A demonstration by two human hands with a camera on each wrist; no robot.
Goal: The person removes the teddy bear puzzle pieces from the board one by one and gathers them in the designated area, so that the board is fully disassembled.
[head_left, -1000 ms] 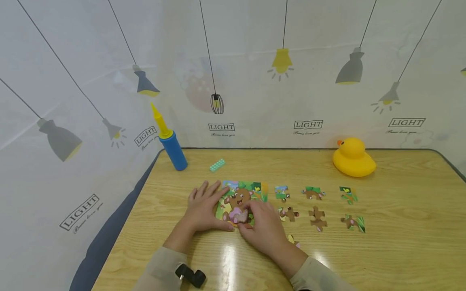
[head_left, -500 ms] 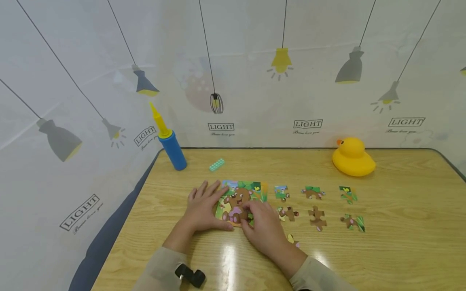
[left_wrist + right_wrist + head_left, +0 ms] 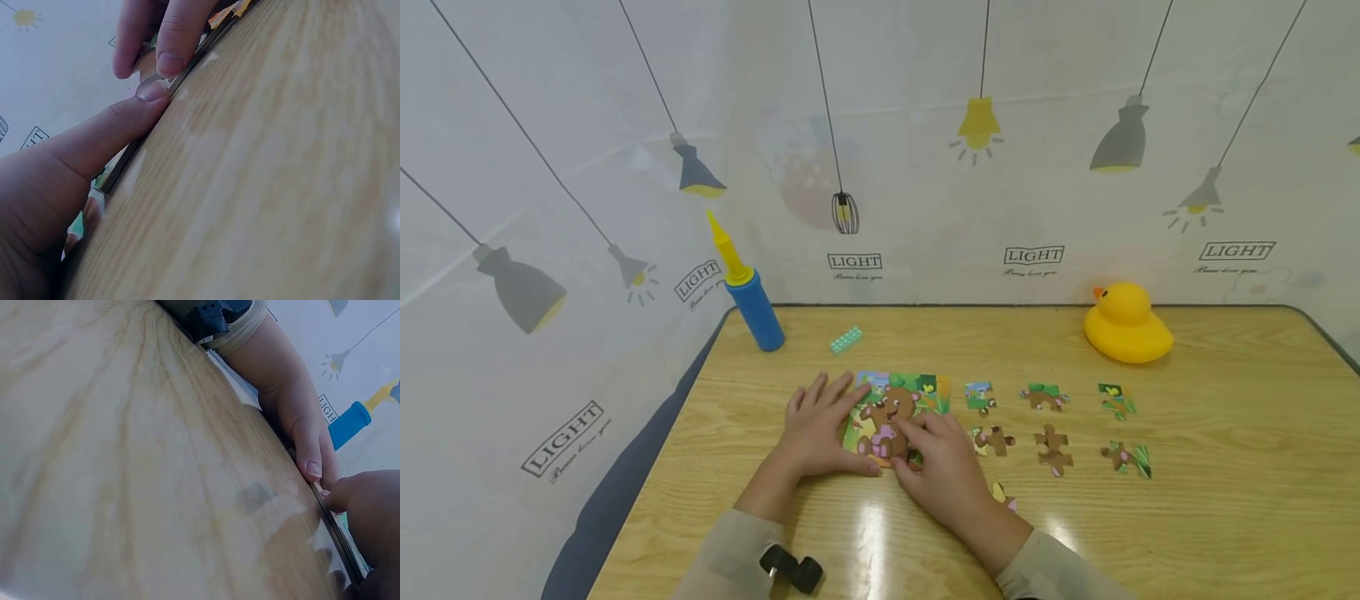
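Head view, frame centre: left hand (image 3: 817, 433) lies flat, fingers spread, on the puzzle (image 3: 895, 414). Right hand (image 3: 942, 471) presses its curled fingers on a piece (image 3: 891, 446) there.

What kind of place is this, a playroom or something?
Probably a small play corner or staged tabletop: a wooden table screened by curtains printed with lamps, holding a bear jigsaw puzzle, a yellow rubber duck and a blue hand pump.

A yellow rubber duck (image 3: 1127, 325) sat at the wooden table's (image 3: 1225, 517) far edge. A blue pump (image 3: 752, 300) leaned against the curtain (image 3: 550, 208), a green brick (image 3: 847, 340) near it.
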